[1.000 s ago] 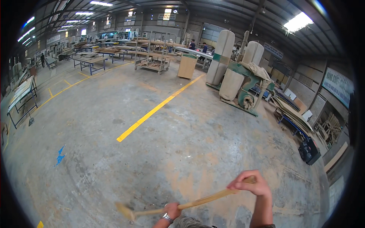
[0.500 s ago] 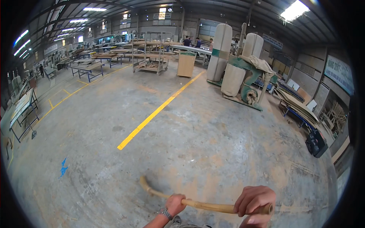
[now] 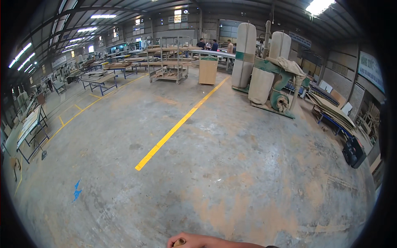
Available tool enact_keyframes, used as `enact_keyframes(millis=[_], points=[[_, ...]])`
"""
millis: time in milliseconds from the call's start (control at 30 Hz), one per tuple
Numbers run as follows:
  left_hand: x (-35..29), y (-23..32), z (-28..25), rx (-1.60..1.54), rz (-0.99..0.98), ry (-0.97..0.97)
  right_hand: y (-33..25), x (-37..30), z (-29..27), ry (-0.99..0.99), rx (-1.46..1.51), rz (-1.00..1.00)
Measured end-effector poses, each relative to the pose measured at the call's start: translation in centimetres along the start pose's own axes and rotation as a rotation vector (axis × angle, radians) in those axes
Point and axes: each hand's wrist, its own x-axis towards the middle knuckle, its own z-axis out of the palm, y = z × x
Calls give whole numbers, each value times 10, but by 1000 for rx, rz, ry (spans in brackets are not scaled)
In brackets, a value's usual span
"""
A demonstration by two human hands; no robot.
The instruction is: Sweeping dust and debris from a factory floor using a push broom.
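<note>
My right hand (image 3: 187,240) is low in the head view at the bottom edge, its forearm coming in from the right. Its fingers are closed around a bamboo stick (image 3: 179,242). Only the stick's round, hollow end shows, poking up out of the grip. The rest of the stick is cut off by the lower edge. My left hand is out of the picture.
Grey concrete floor bears a yellow line (image 3: 182,124) and blue scraps (image 3: 77,191). Ahead are a rack trolley (image 3: 168,76), a wooden box (image 3: 207,71) and a dust collector (image 3: 261,84). Board-laden tables (image 3: 32,128) stand left; stacked panels (image 3: 331,108) and a black case (image 3: 353,153) lie right.
My right hand has swung left and down with the bamboo stick. My left hand and most of the stick have dropped out of view. The scene has shifted slightly right.
</note>
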Motion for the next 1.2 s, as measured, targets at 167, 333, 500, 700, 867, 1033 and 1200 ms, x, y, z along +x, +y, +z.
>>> enact_keyframes(millis=[167, 333, 500, 700, 867, 1033, 1200], points=[[46, 21, 1, -87, 30, -8, 18, 25, -10, 130, 3, 38], [135, 132, 20, 260, 359, -93, -92, -53, -40, 503, -174, -40], [169, 270, 31, 120, 755, -49, -167, -106, 30, 893, -201, -195], [224, 317, 8, -122, 1047, -157, -186, -39, 105, 743, -697, -27], [158, 329, -41, -82, 1109, -181, -205, -46, 136, 830, -735, -457], [137, 250, -66, 186, 951, -164, -193, -55, 117, 732, -415, -659], [126, 88, -100, 230, 650, -179, -124, 7, 62, 549, -21, -455]])
